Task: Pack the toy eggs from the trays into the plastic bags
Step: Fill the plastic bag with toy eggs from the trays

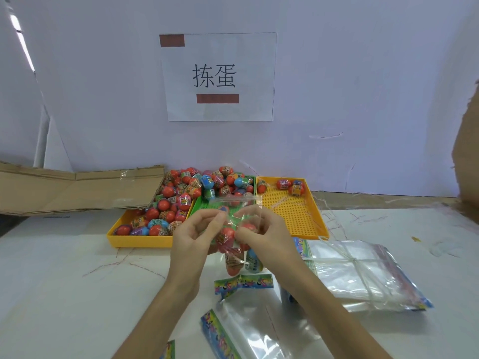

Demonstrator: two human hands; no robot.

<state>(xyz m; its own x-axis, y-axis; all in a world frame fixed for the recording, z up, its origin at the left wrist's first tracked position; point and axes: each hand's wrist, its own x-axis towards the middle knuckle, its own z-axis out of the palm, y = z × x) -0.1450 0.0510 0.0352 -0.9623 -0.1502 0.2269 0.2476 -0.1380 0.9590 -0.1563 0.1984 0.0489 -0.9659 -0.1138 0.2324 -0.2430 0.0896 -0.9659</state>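
We see a clear plastic bag (234, 229) held up between both hands, just in front of the green tray (201, 203). Inside it sit several toy eggs (225, 235), at least four, red and blue ones, hanging below the fingers. Our left hand (193, 235) pinches the bag's left upper edge between thumb and curled fingers; our right hand (264, 233) pinches the right side the same way, fingers bent in around the plastic.

From the left, a flattened cardboard sheet (77, 190) lies against the wall. Next comes a yellow tray (121, 235) heaped with eggs, too many to count. The green tray in the middle also carries a pile at its far end. A second yellow tray (293, 216) holds four eggs along its far edge. Near the right hand lies a tied stack of empty bags (360, 275), and one loose bag (248, 330) lies on the white table (64, 281) near our forearms. A paper sign (219, 76) hangs on the wall.
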